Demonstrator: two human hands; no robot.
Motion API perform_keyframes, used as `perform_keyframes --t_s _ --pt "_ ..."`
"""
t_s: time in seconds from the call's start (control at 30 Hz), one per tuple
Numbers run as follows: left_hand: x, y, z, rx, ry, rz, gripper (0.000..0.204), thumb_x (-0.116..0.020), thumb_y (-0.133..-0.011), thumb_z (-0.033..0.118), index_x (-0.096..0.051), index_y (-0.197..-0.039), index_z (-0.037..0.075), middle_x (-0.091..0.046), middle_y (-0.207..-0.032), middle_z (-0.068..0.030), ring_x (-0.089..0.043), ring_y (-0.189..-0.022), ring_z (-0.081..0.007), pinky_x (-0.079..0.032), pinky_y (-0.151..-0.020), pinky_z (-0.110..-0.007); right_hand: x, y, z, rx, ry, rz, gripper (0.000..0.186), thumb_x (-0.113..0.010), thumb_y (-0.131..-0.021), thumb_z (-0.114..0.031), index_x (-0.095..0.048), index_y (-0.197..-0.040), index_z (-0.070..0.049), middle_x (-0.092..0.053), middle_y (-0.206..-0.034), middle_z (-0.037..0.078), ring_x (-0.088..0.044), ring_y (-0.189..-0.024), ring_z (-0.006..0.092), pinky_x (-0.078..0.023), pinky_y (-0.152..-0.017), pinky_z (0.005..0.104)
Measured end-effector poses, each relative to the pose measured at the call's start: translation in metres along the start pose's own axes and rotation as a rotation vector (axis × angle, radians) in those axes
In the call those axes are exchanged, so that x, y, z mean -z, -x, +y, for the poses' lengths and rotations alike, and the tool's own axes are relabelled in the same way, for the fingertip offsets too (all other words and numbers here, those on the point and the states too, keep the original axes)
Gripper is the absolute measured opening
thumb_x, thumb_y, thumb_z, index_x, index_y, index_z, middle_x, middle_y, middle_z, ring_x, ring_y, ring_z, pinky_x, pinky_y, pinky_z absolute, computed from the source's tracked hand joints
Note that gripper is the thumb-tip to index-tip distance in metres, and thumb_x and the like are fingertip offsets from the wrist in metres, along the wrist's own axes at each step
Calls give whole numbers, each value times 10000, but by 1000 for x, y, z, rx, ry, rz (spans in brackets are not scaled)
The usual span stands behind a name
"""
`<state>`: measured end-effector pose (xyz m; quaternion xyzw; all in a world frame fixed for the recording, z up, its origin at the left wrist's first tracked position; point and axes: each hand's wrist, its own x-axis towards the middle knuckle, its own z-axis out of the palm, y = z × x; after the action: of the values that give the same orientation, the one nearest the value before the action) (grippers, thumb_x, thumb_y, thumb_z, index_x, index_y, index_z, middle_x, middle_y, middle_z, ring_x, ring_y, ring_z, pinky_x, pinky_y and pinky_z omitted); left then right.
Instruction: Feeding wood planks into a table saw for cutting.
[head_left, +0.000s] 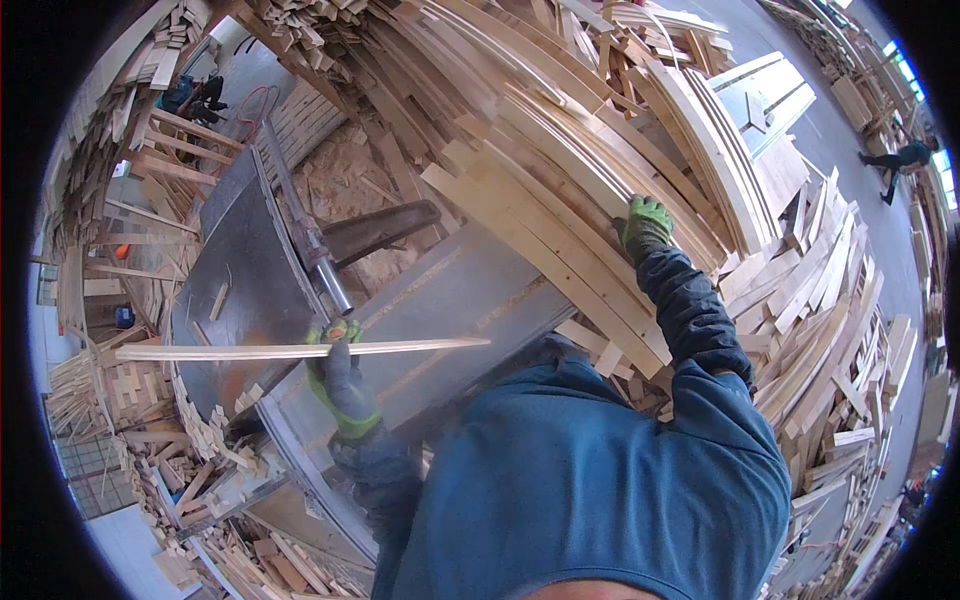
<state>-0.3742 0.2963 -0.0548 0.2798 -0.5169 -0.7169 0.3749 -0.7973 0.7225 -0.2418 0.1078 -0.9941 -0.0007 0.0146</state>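
My left hand (342, 378), in a grey and green glove, is closed around a long, thin wooden strip (230, 352). The strip lies crosswise above the edge of a grey metal machine table (450, 300). Out to the right, my right hand (646, 224), gloved the same way, rests at the pile of long pale boards (540, 180). Its fingers curl over the end of a board (590, 172), their tips partly hidden. Just beyond my left hand, a shiny metal cylinder (328, 280) sits on a bar across the machine.
A dark metal plate (235, 290) with small offcuts on it extends left of the bar. Loose wood scraps (830, 370) heap up on the right, and more offcuts (280, 565) lie at the lower left. Two people (905, 157) (182, 97) are farther off.
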Motion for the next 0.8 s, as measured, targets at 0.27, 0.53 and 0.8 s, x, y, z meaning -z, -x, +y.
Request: perform_keyframes --t_s 0.27,0.53,0.8 --pt "-4 18 1 -68 -151 37 575 -777 -1056 35 -588 -1588 -76 -709 -1361 -159 -745 -1245 -277 -619 -1138 -423 21 -7 -8 18 -45 -143 538 -934 -897 -453 -768 -1234 -67 -754 -1302 233 -732 -1221 454 -602 -1024 573" --pt "12 4 -22 -164 -149 -16 537 -775 -1062 183 -627 -1502 -85 -704 -1256 -128 -687 -1159 -247 -594 -1017 -408 35 13 17 221 -335 92 346 -832 -924 -328 -723 -966 -3 -688 -832 287 -695 -771 491 -547 -688 607" --pt "-102 -15 23 11 -173 -69 633 -769 -1087 410 -649 -1447 -97 -663 -1056 -91 -678 -981 -191 -545 -846 -324 230 102 -148 423 -916 28 548 -921 -916 -390 -714 -1240 0 -717 -1089 250 -735 -1012 434 -600 -895 530"
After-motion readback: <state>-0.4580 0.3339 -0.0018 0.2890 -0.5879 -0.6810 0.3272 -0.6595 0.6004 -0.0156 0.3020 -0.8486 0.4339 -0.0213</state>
